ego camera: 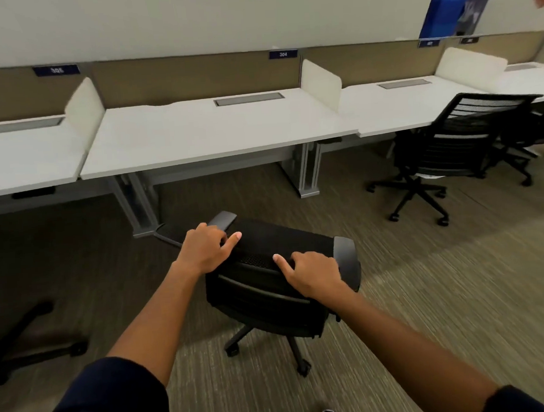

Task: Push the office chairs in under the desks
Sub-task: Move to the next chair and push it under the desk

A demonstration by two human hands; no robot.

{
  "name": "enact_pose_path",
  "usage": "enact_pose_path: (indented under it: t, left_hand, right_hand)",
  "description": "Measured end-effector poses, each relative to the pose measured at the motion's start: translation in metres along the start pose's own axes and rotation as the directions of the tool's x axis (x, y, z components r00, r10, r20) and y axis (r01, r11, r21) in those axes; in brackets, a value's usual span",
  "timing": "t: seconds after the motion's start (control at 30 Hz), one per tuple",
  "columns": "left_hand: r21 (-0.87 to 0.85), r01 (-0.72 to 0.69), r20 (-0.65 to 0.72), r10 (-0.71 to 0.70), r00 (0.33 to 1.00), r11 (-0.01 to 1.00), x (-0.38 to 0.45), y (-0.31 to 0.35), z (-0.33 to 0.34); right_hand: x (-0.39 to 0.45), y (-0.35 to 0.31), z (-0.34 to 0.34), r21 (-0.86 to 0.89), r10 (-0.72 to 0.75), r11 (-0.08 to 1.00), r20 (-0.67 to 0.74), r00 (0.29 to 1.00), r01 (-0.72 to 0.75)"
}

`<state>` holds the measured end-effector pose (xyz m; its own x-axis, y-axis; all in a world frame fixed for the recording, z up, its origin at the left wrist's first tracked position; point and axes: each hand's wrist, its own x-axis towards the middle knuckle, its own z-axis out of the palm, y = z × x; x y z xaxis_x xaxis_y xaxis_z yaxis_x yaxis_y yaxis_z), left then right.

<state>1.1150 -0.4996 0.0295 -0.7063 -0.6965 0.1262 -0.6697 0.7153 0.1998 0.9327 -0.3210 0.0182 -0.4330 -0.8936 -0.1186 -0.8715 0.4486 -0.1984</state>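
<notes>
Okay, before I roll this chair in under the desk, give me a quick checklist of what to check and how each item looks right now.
1. Left hand on the chair backrest top: ok.
2. Right hand on the backrest top: ok.
3. Floor between chair and desk 304 free of obstacles: ok.
4. Gap under the desk open between its legs: ok.
5. Chair squared to the desk: not ok, it sits angled.
6. Armrests low enough to clear the desktop: cannot tell.
</notes>
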Motion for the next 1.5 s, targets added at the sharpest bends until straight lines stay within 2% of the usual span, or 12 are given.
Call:
enact_pose_path:
  t: [0.1,0.27,0.47,0.83,1.1,1.27,1.5]
  left_hand:
    - [-0.003,-0.05,-0.042,0.05,0.998,0.999,0.006,0.0,0.007]
    - [0.024,-0.114,-0.075,0.115,0.991,0.993,0.025,-0.001,0.014]
    - [-0.023,-0.063,-0.086,0.06,0.994,0.998,0.056,-0.007,0.014]
    - [0.02,0.036,-0.089,-0.034,0.995,0.999,0.136,-0.015,0.027]
    - [0.048,0.087,-0.146,-0.079,0.986,0.995,0.224,-0.031,0.046]
    - [0.119,0.147,-0.252,-0.113,0.961,0.982,0.278,-0.04,0.054]
    - [0.14,0.182,-0.284,-0.137,0.949,0.973,0.356,-0.071,0.055]
  right_hand:
    - [-0.002,0.015,0.004,-0.053,-0.049,0.998,-0.243,0.969,0.037]
    - [0.023,0.041,-0.002,-0.155,-0.105,0.986,-0.331,0.938,0.056]
    - [0.06,0.061,-0.019,-0.176,-0.161,0.979,-0.364,0.917,0.102]
    - [0.161,0.084,-0.027,-0.163,-0.169,0.98,-0.38,0.909,0.114]
    - [0.26,0.103,-0.039,-0.169,-0.221,0.971,-0.381,0.898,0.168]
    - [0.323,0.107,-0.047,-0.169,-0.225,0.97,-0.355,0.907,0.175]
    - [0.403,0.098,-0.059,-0.171,-0.234,0.968,-0.348,0.908,0.184]
